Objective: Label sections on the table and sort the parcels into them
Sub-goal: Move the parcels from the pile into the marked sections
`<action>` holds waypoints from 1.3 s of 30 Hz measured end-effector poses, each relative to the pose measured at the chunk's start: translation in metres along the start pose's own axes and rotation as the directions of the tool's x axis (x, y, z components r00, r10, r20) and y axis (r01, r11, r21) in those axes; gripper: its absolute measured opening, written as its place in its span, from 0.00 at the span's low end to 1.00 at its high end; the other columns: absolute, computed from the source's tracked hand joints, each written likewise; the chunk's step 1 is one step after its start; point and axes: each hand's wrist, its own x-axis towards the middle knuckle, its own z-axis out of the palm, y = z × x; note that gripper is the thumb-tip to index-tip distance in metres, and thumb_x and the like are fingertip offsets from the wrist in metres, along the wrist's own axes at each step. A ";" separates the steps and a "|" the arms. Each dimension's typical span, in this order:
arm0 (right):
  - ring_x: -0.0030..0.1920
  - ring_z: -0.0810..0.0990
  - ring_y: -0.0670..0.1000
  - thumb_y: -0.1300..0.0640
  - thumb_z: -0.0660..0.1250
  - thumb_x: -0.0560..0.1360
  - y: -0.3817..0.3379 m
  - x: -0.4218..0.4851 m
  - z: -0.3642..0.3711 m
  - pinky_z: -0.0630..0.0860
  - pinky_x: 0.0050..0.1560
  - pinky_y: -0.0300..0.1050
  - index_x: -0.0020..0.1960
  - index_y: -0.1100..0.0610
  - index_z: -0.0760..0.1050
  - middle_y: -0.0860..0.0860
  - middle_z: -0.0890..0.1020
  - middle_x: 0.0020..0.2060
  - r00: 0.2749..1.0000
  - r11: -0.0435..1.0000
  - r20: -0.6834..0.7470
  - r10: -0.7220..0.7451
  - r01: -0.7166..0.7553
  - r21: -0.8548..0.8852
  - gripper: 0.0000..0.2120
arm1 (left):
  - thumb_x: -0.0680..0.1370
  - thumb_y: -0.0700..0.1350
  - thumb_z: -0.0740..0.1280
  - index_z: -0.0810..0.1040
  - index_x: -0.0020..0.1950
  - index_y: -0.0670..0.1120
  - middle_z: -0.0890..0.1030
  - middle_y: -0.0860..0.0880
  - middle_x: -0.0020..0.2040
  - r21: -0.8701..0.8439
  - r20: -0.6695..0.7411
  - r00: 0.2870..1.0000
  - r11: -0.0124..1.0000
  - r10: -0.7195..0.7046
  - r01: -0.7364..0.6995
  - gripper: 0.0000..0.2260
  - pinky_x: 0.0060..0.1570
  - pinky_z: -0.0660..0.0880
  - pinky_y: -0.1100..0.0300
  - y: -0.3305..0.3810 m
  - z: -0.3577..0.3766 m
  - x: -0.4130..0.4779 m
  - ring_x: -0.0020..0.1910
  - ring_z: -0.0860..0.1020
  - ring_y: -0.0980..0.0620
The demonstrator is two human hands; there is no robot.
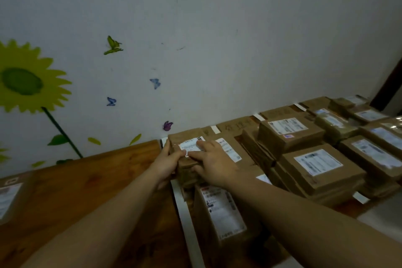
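A small brown parcel (185,139) with a white shipping label tops a stack near the back of the wooden table (91,180). My left hand (168,160) grips its left side. My right hand (212,164) lies across its top and front edge, fingers on the label. A white tape strip (185,213) runs from the wall toward me and borders the section on its left. Brown paper section labels (237,125) with handwriting lie along the wall. Several parcels (315,169) are stacked in the sections to the right.
A long parcel (221,211) lies just in front of the stack, under my right forearm. Another parcel (8,198) sits at the table's far left edge. The wall behind carries sunflower and butterfly stickers. Bare wood stretches left of the tape strip.
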 end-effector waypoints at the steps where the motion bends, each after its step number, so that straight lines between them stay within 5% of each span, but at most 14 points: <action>1: 0.75 0.53 0.55 0.49 0.61 0.79 0.003 0.008 0.004 0.52 0.74 0.51 0.74 0.47 0.64 0.53 0.59 0.76 1.000 1.000 0.017 -0.002 0.002 0.006 0.23 | 0.77 0.47 0.66 0.57 0.73 0.65 0.79 0.49 0.59 0.000 -0.024 1.000 1.000 -0.008 0.008 0.29 0.47 0.78 0.49 -0.002 -0.001 0.007 0.53 0.79 0.43; 4: 0.74 0.54 0.55 0.49 0.61 0.79 0.017 0.028 0.015 0.51 0.74 0.52 0.75 0.46 0.62 0.52 0.60 0.76 0.998 1.000 0.065 -0.006 0.005 0.014 0.24 | 0.73 0.50 0.70 0.56 0.71 0.68 0.72 0.47 0.67 0.008 -0.088 0.996 1.000 0.001 0.000 0.34 0.52 0.78 0.45 -0.007 -0.002 0.026 0.57 0.77 0.42; 12: 0.70 0.64 0.55 0.42 0.56 0.79 0.056 0.063 0.045 0.60 0.70 0.54 0.69 0.49 0.70 0.53 0.68 0.70 0.969 0.996 0.232 -0.085 0.077 0.044 0.21 | 0.77 0.46 0.66 0.54 0.76 0.58 0.72 0.45 0.68 0.000 -0.142 0.986 0.996 -0.083 0.084 0.32 0.60 0.74 0.42 -0.032 0.010 0.056 0.59 0.76 0.44; 16: 0.73 0.60 0.56 0.43 0.57 0.79 0.070 0.063 0.054 0.57 0.73 0.55 0.69 0.51 0.70 0.54 0.66 0.72 0.956 0.990 0.262 -0.128 0.108 0.090 0.22 | 0.76 0.45 0.67 0.52 0.76 0.58 0.71 0.46 0.69 0.094 -0.164 0.984 0.992 -0.067 0.083 0.34 0.56 0.77 0.45 -0.040 0.013 0.057 0.58 0.77 0.45; 21: 0.66 0.67 0.53 0.42 0.56 0.79 0.079 0.065 0.054 0.64 0.68 0.50 0.66 0.52 0.71 0.53 0.70 0.67 0.966 0.987 0.203 -0.158 0.146 0.072 0.21 | 0.76 0.46 0.68 0.48 0.76 0.57 0.71 0.44 0.68 0.209 -0.144 0.986 0.971 -0.084 0.113 0.36 0.51 0.78 0.53 -0.037 0.014 0.056 0.54 0.78 0.48; 24: 0.61 0.70 0.54 0.42 0.55 0.79 0.076 0.073 0.046 0.66 0.63 0.50 0.64 0.53 0.72 0.54 0.73 0.63 0.961 0.988 0.233 -0.150 0.154 -0.002 0.21 | 0.77 0.49 0.67 0.48 0.77 0.55 0.67 0.45 0.72 0.333 -0.126 0.989 0.936 -0.076 0.114 0.35 0.55 0.72 0.56 -0.030 0.016 0.052 0.62 0.73 0.47; 29: 0.61 0.73 0.55 0.46 0.58 0.80 0.051 0.100 0.026 0.67 0.62 0.51 0.61 0.55 0.73 0.54 0.76 0.59 0.952 0.983 0.282 -0.123 0.155 -0.098 0.16 | 0.78 0.56 0.63 0.48 0.77 0.57 0.53 0.48 0.78 0.463 -0.264 0.964 0.871 -0.038 0.161 0.33 0.70 0.58 0.47 -0.017 -0.011 0.037 0.75 0.56 0.44; 39: 0.65 0.68 0.60 0.39 0.56 0.78 -0.117 0.114 0.034 0.67 0.63 0.55 0.67 0.53 0.72 0.57 0.71 0.65 0.912 0.928 0.314 -0.263 0.328 -0.176 0.25 | 0.77 0.55 0.64 0.53 0.77 0.50 0.54 0.46 0.78 0.530 -0.432 0.902 0.811 0.006 0.248 0.33 0.72 0.55 0.55 -0.036 -0.196 -0.074 0.75 0.56 0.46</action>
